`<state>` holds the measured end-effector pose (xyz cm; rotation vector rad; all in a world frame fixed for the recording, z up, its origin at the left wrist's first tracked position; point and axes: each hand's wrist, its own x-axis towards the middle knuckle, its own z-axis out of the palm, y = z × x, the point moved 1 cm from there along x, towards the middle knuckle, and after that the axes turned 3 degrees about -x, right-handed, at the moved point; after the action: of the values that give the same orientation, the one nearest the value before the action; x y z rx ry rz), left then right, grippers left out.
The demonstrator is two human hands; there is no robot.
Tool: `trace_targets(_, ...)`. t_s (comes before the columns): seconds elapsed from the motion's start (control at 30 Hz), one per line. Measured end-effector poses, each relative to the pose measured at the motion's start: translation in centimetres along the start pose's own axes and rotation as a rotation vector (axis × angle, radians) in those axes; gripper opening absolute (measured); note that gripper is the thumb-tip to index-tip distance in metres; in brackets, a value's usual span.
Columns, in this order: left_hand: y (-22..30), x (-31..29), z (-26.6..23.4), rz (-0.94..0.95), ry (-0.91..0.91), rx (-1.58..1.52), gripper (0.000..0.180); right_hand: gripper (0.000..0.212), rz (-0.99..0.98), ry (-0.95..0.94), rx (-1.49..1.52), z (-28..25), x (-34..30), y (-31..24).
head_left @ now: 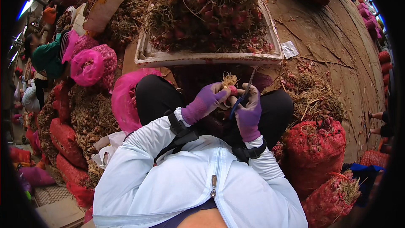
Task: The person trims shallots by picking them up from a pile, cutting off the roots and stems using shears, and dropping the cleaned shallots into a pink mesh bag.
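In front of my lap, my left hand, in a purple and grey glove, is closed on a red shallot with dry, straw-coloured roots or stalk ends on top. Close beside it, my right hand, gloved alike, grips scissors with blue handles. Their blade points up and away, toward the tray's front edge. Just beyond my hands stands a white foam tray heaped with bunches of shallots and dried stalks.
Pink mesh bags stand to the left, along with heaps of dried bunches. At right lie a pile of cut stalks and full red mesh sacks. Another person in a green top sits at far left.
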<state>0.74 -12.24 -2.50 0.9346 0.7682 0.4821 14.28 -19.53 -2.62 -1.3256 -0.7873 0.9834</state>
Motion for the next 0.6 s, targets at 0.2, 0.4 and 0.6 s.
trace_targets(0.2,-0.8,0.4,0.4,0.133,0.081,0.353,0.026,0.050,-0.112,0.035,-0.181,-0.2,0.4,1.2)
trace_targets(0.4,0.5,0.1,0.9,0.172,0.027,0.342,0.035,0.053,0.035,0.018,0.061,-0.2,0.4,-0.3)
trace_targets(0.6,0.9,-0.1,1.1,0.099,-0.089,0.212,0.040,0.059,0.078,-0.006,0.062,-0.6,0.8,-0.3)
